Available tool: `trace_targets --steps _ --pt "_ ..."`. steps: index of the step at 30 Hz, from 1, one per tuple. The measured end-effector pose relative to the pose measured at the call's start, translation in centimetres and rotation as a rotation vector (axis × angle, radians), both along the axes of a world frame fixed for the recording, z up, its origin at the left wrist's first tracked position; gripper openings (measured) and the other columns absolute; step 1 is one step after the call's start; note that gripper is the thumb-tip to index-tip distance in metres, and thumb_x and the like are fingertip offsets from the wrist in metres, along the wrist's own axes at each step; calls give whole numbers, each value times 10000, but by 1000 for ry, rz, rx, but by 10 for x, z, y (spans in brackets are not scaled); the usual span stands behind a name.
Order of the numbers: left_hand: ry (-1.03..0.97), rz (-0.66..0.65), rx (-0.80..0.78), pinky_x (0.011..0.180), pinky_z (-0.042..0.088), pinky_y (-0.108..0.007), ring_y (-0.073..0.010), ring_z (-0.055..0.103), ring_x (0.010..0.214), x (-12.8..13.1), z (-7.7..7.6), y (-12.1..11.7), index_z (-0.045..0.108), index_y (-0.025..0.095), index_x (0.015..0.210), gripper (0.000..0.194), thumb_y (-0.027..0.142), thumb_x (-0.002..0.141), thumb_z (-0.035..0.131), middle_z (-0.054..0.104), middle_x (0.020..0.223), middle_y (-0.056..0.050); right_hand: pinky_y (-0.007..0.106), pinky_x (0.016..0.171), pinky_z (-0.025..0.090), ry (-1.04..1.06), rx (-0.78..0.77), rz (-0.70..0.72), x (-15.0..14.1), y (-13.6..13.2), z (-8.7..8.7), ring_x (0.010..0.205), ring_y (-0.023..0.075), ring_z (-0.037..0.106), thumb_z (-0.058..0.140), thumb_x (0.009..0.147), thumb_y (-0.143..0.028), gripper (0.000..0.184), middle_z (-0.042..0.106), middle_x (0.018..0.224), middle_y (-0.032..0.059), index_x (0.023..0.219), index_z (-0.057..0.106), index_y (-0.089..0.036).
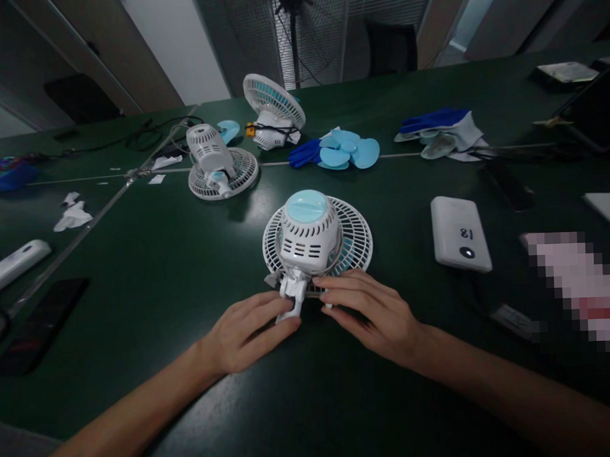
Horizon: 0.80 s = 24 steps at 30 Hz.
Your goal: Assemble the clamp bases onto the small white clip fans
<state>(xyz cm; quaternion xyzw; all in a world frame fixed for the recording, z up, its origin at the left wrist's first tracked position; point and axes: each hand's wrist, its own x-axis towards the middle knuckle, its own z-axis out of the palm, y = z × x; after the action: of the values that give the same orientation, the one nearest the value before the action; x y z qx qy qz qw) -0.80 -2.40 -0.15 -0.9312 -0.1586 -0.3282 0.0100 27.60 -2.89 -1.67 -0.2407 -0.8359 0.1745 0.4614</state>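
A small white fan (pixel 310 238) with a light blue cap lies grille-down on the table in front of me. At its near side, a white hinged bracket (pixel 293 290) points toward me. My left hand (pixel 251 330) is closed on the bracket's lower end, with thumb and fingers on either side. On the right, my right hand (pixel 372 309) pinches a small white part (pixel 328 305) beside the bracket; its shape is mostly hidden by the fingers. The index finger of that hand reaches to the grille's rim near the bracket joint.
Two more fans, one face-down (pixel 210 155) and one tilted (pixel 273 113), stand farther back. Near them lie a light blue fan blade (pixel 347 149) and blue-and-white gloves (pixel 442 134). A white power bank (pixel 460 233) is to the right, a black slab (pixel 41 324) to the left.
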Motion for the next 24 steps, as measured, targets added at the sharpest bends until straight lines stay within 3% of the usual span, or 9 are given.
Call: trace_targets --steps 7,14,18,24 --pt "-15 1 -85 827 665 -291 -217 701 1085 8 7 0 672 115 1223 226 99 1012 594 690 1194 -130 311 1008 607 -4 7 -128 0 -2 4 1150 177 691 698 945 -76 340 701 1236 116 1275 647 -140" --pt "-143 -5 -262 831 664 -263 -182 744 971 14 7 1 646 136 1269 280 132 990 664 717 1108 -110 306 964 620 -17 43 -170 -1 -4 6 1105 177 693 686 936 -49 360 696 1206 114 1281 647 -144" --pt "-160 8 -211 852 673 -287 -192 744 1024 11 2 2 673 156 1232 295 86 947 699 715 1148 -102 316 941 628 7 45 -204 -1 -4 8 1084 181 689 677 922 -25 360 686 1177 114 1261 655 -143" --pt "-193 129 -273 876 688 -324 -209 758 1043 10 -2 -3 633 160 1280 426 157 888 799 735 1151 -101 316 993 616 -31 34 -111 -1 -5 4 1151 182 676 672 937 -32 389 674 1240 129 1315 642 -116"
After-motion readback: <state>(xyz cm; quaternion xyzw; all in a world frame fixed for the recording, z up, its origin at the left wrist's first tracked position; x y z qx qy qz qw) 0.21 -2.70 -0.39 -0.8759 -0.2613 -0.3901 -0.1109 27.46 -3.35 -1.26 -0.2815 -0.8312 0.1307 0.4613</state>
